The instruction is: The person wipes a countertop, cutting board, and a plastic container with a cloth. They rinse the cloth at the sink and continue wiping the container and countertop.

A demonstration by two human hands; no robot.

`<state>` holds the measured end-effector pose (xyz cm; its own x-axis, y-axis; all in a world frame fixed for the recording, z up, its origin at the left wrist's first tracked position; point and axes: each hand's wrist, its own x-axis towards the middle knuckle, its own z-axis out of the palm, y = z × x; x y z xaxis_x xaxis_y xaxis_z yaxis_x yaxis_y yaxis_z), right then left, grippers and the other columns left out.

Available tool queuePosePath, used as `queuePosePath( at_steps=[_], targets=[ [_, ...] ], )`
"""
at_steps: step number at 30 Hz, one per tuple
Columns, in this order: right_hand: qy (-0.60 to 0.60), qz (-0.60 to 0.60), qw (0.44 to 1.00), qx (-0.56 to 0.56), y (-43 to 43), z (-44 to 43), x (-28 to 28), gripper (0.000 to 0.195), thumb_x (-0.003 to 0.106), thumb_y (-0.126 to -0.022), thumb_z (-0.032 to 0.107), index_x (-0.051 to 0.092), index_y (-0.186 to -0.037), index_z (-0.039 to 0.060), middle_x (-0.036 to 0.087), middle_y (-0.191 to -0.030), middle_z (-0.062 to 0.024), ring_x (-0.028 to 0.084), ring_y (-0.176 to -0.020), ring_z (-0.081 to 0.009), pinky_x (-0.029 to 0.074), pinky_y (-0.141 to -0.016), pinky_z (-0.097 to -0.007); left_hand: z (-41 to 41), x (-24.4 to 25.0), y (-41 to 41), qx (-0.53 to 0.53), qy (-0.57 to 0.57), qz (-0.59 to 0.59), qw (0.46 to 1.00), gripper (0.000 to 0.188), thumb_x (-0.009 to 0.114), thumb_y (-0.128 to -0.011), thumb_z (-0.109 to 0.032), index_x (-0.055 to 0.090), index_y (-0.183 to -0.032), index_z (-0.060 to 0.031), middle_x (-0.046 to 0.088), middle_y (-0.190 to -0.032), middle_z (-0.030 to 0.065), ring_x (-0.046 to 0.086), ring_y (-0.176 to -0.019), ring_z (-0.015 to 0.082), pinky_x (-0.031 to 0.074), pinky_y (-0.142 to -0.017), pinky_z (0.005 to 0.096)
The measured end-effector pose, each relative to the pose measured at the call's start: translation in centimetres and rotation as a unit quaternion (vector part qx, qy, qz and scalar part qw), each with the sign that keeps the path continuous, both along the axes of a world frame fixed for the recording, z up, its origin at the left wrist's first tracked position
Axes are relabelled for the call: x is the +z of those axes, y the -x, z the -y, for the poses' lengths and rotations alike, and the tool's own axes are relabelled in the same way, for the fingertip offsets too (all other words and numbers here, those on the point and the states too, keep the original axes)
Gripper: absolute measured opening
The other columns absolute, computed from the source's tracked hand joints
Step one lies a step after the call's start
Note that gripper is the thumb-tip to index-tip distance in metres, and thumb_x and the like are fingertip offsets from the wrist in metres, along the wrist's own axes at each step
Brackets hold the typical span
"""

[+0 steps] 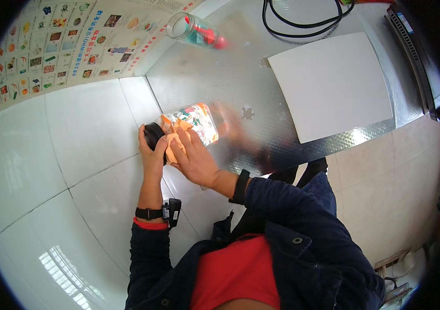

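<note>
A jar with a colourful printed label [201,121] is tilted in front of me at the left end of the metal counter. Its wide black lid [153,135] points toward my left side. My left hand [151,155] grips the jar at the lid, with the fingers wrapped round its far side. In my right hand [198,162] is a crumpled orange cloth [174,140], pressed flat against the jar's side close to the lid. The palm and fingers hide part of both cloth and label.
On the metal countertop [204,77] stand an open clear jar [183,28] with red and green contents and a white board [332,85]. A black cable [305,25] loops behind it. White tiled wall [88,128] and a printed food poster [61,42] border the left.
</note>
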<state>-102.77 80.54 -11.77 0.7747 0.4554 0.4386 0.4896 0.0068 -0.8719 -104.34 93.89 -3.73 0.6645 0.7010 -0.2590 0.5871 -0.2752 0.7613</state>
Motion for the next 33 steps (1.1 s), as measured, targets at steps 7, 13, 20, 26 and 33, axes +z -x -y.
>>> queuePosePath(
  at_steps=[7, 13, 20, 26, 33],
  targets=[
    [0.165, 0.038, 0.985, 0.025, 0.5, 2.7, -9.4, 0.058, 0.067, -0.088, 0.018, 0.041, -0.132, -0.0074, 0.037, -0.142, -0.0348, 0.041, -0.127, -0.0516, 0.038, -0.107, -0.0531, -1.0, -1.1, 0.4, -0.047, -0.101, -0.034, 0.993, 0.09, 0.078, -0.076, -0.031, 0.033, -0.15, -0.0058, 0.04, -0.138, 0.0228, 0.045, -0.127, 0.0347, 0.038, -0.108, 0.0439],
    [0.134, -0.218, 0.965, 0.059, -4.5, 8.6, -6.3, 0.053, 0.065, -0.092, 0.021, 0.045, -0.134, -0.0052, 0.037, -0.139, -0.03, 0.043, -0.126, -0.0455, 0.037, -0.107, -0.0486, 3.6, -0.6, 0.4, -0.159, -0.311, -0.103, 0.931, 0.092, 0.083, -0.068, -0.039, 0.039, -0.146, -0.0162, 0.039, -0.13, 0.0206, 0.042, -0.121, 0.0433, 0.035, -0.105, 0.055],
    [0.041, -0.02, 0.989, 0.137, -6.1, 13.1, -0.5, 0.047, 0.053, -0.093, 0.011, 0.045, -0.138, -0.004, 0.035, -0.146, -0.0258, 0.039, -0.133, -0.0436, 0.036, -0.109, -0.0448, 9.6, 0.7, 0.3, -0.314, -0.307, -0.077, 0.895, 0.106, 0.085, -0.059, -0.039, 0.031, -0.146, -0.0109, 0.032, -0.138, 0.0228, 0.035, -0.125, 0.0472, 0.03, -0.105, 0.0584],
    [0.109, -0.101, 0.971, 0.19, -10.8, 12.6, -2.8, 0.04, 0.049, -0.096, 0.02, 0.053, -0.132, 0.0028, 0.055, -0.13, -0.0251, 0.054, -0.119, -0.0416, 0.046, -0.098, -0.0451, 10.7, 1.5, -0.1, -0.461, -0.298, 0.016, 0.836, 0.096, 0.083, -0.059, -0.034, 0.038, -0.14, -0.0082, 0.032, -0.137, 0.0226, 0.037, -0.12, 0.0455, 0.032, -0.102, 0.059],
    [0.217, -0.125, 0.918, 0.308, -15.9, 9.9, -1.0, 0.032, 0.053, -0.097, 0.023, 0.058, -0.123, 0.0047, 0.061, -0.112, -0.0201, 0.058, -0.101, -0.0415, 0.048, -0.089, -0.0427, 9.0, 2.8, -0.4, -0.512, -0.295, -0.074, 0.803, 0.107, 0.084, -0.061, -0.03, 0.029, -0.151, -0.0157, 0.015, -0.154, 0.0285, 0.02, -0.137, 0.052, 0.022, -0.113, 0.0612]
  ],
)
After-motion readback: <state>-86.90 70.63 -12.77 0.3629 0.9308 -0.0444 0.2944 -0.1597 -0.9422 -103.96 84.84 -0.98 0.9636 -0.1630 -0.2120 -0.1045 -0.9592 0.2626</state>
